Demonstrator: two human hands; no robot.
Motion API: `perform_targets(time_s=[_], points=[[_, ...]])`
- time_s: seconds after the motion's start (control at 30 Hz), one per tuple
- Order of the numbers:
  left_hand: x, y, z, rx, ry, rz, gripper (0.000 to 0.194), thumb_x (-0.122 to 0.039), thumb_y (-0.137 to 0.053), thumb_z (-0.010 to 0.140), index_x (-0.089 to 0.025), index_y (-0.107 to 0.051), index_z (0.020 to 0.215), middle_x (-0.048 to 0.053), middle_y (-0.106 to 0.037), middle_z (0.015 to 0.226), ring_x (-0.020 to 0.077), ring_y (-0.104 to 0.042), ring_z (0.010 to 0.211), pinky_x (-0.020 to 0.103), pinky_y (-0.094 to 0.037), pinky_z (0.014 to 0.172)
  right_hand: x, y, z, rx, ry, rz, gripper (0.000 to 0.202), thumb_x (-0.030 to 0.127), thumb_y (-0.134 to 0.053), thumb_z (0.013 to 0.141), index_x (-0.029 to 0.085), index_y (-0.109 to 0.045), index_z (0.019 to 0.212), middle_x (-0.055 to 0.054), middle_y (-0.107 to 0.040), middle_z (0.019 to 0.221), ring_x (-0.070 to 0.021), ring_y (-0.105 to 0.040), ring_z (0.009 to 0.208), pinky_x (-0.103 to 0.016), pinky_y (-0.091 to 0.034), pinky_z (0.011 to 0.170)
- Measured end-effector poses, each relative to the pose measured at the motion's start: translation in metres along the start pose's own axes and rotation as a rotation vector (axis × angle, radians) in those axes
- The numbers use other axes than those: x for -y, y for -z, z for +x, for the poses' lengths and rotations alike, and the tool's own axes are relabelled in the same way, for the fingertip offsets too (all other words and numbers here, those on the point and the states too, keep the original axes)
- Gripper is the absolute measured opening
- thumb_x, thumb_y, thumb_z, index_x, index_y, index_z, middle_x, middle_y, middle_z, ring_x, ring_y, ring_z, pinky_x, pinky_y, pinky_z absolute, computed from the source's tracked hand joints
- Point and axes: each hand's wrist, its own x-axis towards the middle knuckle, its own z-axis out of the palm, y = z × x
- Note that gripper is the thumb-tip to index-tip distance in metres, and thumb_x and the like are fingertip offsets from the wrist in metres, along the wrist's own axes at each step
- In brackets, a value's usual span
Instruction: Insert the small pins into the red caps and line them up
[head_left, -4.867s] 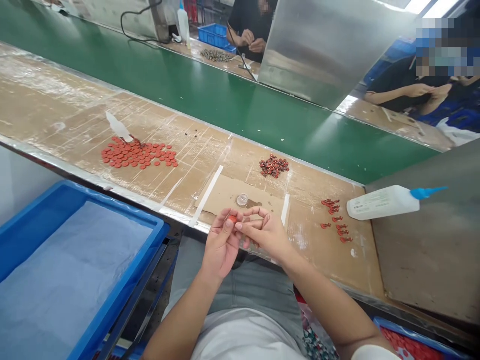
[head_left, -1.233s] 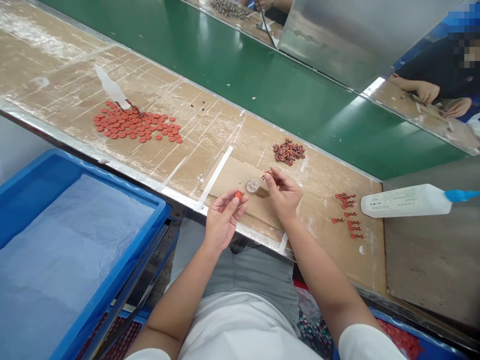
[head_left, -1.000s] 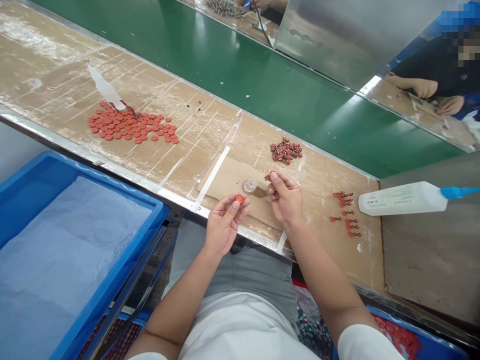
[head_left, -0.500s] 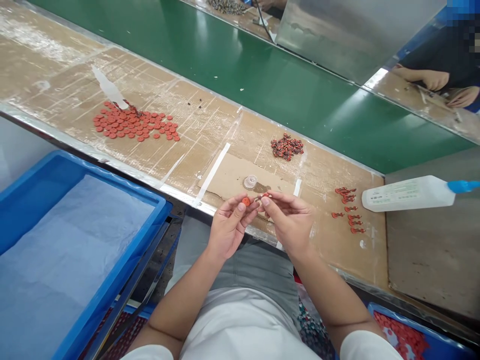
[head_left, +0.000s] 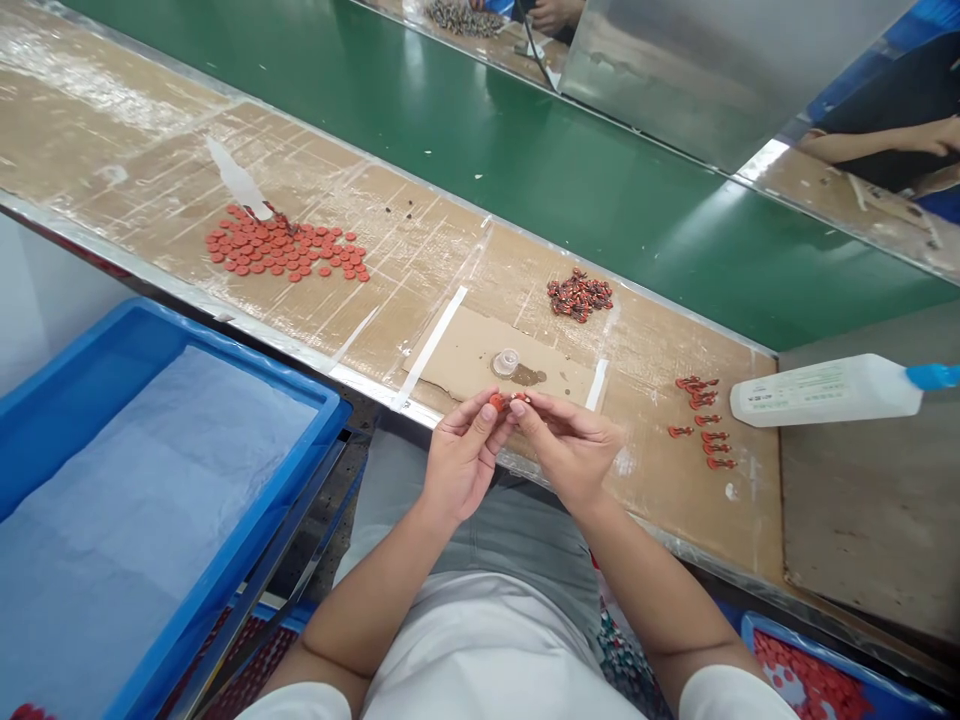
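Between the thumb and fingers of my left hand (head_left: 466, 455) is a small red disc (head_left: 496, 401). My right hand (head_left: 574, 448) pinches a small red-and-dark figure (head_left: 520, 398), partly hidden by the fingers. The two pieces meet or nearly meet; I cannot tell whether they touch. Just beyond my hands, a small clear cup (head_left: 505, 361) stands on a cardboard piece (head_left: 457, 350) beside a dark wet stain. A pile of red-and-dark figures (head_left: 579, 296) lies farther back. At the right, several figures on red discs (head_left: 712, 436) stand or lie in a loose column.
Many red discs (head_left: 285, 250) lie at the left with a white strip-like piece (head_left: 238, 178) on them. A white bottle with blue cap (head_left: 825, 390) lies at the right. A blue tray (head_left: 330, 415) sits lower left. Beyond the green belt (head_left: 480, 130), other people's hands (head_left: 555, 14) show.
My right hand has brought the figure left, close against the red disc in my left hand. The disc has turned more edge-on. The whole view has shifted slightly.
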Motion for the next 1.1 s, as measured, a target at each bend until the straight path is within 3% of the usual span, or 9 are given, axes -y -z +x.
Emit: perform_targets(time_s=[0.27, 0.7, 1.1], points=[[0.0013, -0.0011, -0.0006, 0.021, 0.0, -0.016, 0.016, -0.019, -0.071, 0.079, -0.019, -0.073, 0.096, 0.003, -0.075, 0.097, 0.0122, -0.07, 0.093, 0.021, -0.054, 0.089, -0.0026, 0.0025, -0.0018, -0.016, 0.042, -0.024, 0.018, 0.022, -0.08, 0.071, 0.026, -0.076, 0.089, -0.001, -0.076, 0.088, -0.0191, -0.073, 0.074, -0.031, -0.064, 0.069], [0.0024, 0.001, -0.0009, -0.034, 0.007, 0.012, 0.023, -0.022, -0.076, 0.075, -0.019, -0.073, 0.098, 0.004, -0.075, 0.099, 0.0144, -0.07, 0.096, 0.026, -0.052, 0.095, -0.0053, 0.0016, -0.0011, -0.006, 0.085, -0.079, 0.015, 0.023, -0.079, 0.071, 0.026, -0.076, 0.086, -0.001, -0.076, 0.086, -0.0196, -0.073, 0.072, -0.032, -0.065, 0.068], [0.0006, 0.0016, -0.0005, -0.043, 0.03, 0.009, 0.022, -0.022, -0.078, 0.073, -0.017, -0.074, 0.094, 0.005, -0.075, 0.096, 0.014, -0.07, 0.092, 0.024, -0.054, 0.091, -0.0072, 0.0025, -0.0026, 0.019, 0.098, -0.083, 0.015, 0.023, -0.079, 0.072, 0.027, -0.076, 0.086, -0.001, -0.076, 0.086, -0.02, -0.073, 0.073, -0.033, -0.064, 0.069]])
